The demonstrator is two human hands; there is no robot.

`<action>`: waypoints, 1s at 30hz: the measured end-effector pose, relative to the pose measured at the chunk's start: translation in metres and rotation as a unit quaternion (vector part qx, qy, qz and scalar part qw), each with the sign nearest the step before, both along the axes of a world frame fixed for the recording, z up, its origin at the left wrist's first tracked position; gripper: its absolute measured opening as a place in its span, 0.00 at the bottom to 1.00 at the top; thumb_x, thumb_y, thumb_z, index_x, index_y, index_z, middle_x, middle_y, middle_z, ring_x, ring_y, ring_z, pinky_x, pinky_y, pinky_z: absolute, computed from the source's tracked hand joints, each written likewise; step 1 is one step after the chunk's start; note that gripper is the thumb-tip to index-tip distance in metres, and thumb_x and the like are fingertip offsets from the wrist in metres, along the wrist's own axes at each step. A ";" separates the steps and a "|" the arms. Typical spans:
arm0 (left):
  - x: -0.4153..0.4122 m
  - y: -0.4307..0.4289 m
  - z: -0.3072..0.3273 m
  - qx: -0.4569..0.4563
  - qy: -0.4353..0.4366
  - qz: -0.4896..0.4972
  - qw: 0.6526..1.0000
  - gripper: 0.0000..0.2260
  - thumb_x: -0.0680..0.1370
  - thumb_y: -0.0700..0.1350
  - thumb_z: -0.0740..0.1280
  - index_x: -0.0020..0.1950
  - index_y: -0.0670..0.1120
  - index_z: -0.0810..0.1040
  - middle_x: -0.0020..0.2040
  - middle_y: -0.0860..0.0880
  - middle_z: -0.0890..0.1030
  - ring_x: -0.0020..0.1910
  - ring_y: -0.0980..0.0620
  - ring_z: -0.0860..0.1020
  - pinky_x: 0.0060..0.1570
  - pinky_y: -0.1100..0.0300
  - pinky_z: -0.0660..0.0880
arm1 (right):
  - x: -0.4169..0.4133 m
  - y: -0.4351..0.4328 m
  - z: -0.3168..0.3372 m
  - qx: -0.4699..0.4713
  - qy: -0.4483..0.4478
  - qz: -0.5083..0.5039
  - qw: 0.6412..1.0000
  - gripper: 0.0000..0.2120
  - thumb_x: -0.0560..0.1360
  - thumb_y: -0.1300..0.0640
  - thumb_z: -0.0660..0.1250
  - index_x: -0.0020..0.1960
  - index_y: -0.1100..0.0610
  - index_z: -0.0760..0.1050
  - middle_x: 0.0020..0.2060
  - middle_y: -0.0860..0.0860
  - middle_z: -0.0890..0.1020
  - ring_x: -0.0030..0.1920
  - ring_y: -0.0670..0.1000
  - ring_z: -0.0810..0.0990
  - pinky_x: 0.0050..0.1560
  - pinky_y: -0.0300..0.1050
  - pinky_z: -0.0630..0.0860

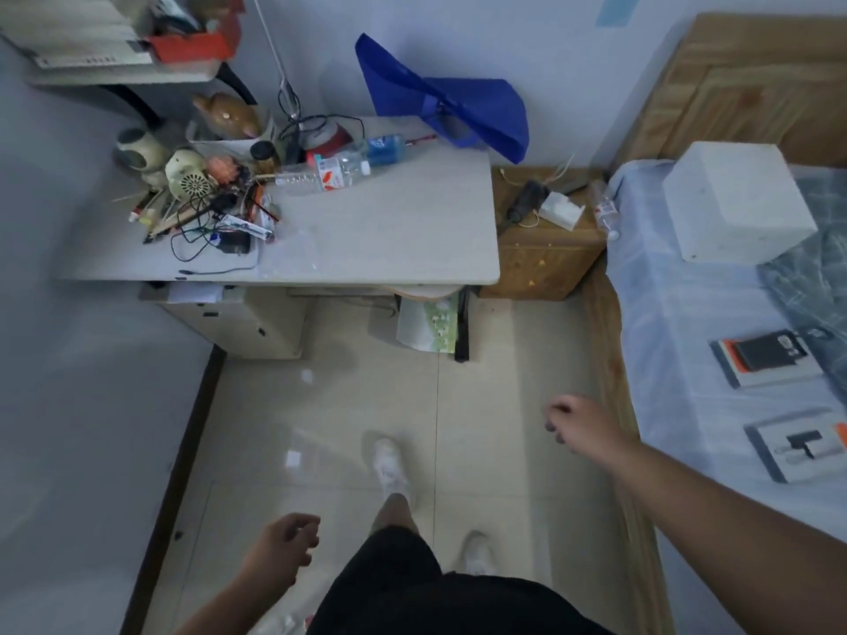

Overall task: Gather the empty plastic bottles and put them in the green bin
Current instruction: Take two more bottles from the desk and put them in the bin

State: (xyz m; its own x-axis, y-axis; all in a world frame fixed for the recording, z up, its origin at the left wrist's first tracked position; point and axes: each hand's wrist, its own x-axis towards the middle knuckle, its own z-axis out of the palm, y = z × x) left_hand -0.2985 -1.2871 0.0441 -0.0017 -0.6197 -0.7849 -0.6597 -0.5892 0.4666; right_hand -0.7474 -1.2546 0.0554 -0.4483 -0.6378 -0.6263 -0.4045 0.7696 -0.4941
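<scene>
Two clear plastic bottles lie on the grey desk: one with a red and white label and one with a blue label behind it. A third small bottle rests on the wooden bedside cabinet against the bed. My left hand hangs low over the floor, fingers loosely curled and holding nothing. My right hand is stretched forward over the tiles near the bed frame, fingers bent, also holding nothing. No green bin is in view.
Clutter of cables, a small fan and pens fills the desk's left side. A blue bag hangs on the wall. A white box and packaged items lie on the bed. My feet stand on beige tiles.
</scene>
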 end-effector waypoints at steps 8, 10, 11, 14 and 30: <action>-0.005 -0.163 -0.007 0.011 0.005 0.001 1.000 0.06 0.82 0.40 0.66 0.52 0.43 0.82 0.48 0.38 0.84 0.35 0.47 0.76 0.31 0.61 0.66 | 0.001 -0.159 0.004 -0.029 -0.025 -0.068 0.997 0.08 0.78 0.54 0.66 0.41 0.51 0.80 0.36 0.51 0.86 0.28 0.48 0.80 0.26 0.41 0.72; -0.017 -0.213 0.007 -0.008 0.014 -0.027 1.000 0.06 0.83 0.41 0.65 0.55 0.44 0.82 0.48 0.41 0.84 0.36 0.48 0.78 0.32 0.61 0.68 | 0.008 -0.162 0.005 -0.004 -0.031 -0.071 0.997 0.08 0.79 0.55 0.66 0.41 0.50 0.81 0.37 0.51 0.86 0.29 0.48 0.81 0.28 0.41 0.73; -0.024 -0.238 0.013 -0.019 0.015 -0.038 0.999 0.07 0.83 0.42 0.65 0.56 0.45 0.82 0.48 0.42 0.84 0.38 0.48 0.79 0.33 0.60 0.69 | 0.010 -0.161 0.006 0.010 -0.037 -0.073 0.997 0.08 0.79 0.55 0.66 0.42 0.51 0.81 0.38 0.52 0.86 0.30 0.49 0.81 0.29 0.41 0.74; -0.049 -0.301 0.031 -0.051 0.016 -0.070 0.996 0.07 0.83 0.44 0.64 0.56 0.50 0.82 0.49 0.46 0.85 0.44 0.47 0.83 0.37 0.58 0.74 | 0.007 -0.152 0.004 0.056 -0.045 -0.063 0.995 0.09 0.81 0.56 0.65 0.46 0.56 0.81 0.40 0.55 0.86 0.32 0.49 0.81 0.32 0.41 0.74; -0.145 -0.452 0.031 -0.099 -0.009 -0.053 0.994 0.07 0.81 0.48 0.66 0.55 0.56 0.83 0.50 0.53 0.86 0.48 0.53 0.84 0.43 0.57 0.78 | -0.086 -0.383 -0.001 0.001 -0.040 0.032 0.999 0.07 0.80 0.49 0.67 0.45 0.47 0.82 0.34 0.48 0.86 0.34 0.49 0.85 0.37 0.47 0.80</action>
State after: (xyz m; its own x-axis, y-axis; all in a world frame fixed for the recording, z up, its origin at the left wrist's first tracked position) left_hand -0.4431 -1.7387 0.0751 -0.0626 -0.7592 -0.6478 -0.7224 -0.4134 0.5542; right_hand -0.8338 -1.6372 0.0546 -0.3553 -0.6621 -0.6599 -0.4115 0.7446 -0.5256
